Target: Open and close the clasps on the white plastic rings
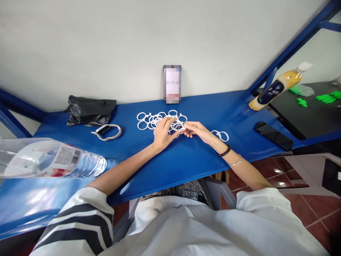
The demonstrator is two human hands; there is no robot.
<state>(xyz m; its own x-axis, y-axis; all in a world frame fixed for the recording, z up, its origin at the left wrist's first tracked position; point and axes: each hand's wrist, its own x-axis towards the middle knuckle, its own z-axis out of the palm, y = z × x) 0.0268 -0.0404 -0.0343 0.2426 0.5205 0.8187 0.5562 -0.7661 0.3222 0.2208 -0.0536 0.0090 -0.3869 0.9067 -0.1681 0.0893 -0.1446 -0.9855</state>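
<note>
Several white plastic rings (149,120) lie in a loose heap on the blue table (186,156) just beyond my hands. My left hand (163,134) rests on the near edge of the heap with its fingers curled round a white ring. My right hand (196,130) meets it from the right, fingertips pinched on the same white ring (179,128). A linked pair of white rings (220,135) lies apart on the table beside my right wrist, which wears a dark bead bracelet and a thin bangle.
A phone (172,84) leans upright against the wall behind the heap. A black plastic bag (89,110) and a white wristwatch (107,131) lie at left, with a clear water bottle (50,158) close by. A yellow drink bottle (277,88) and a dark phone (274,135) are at right.
</note>
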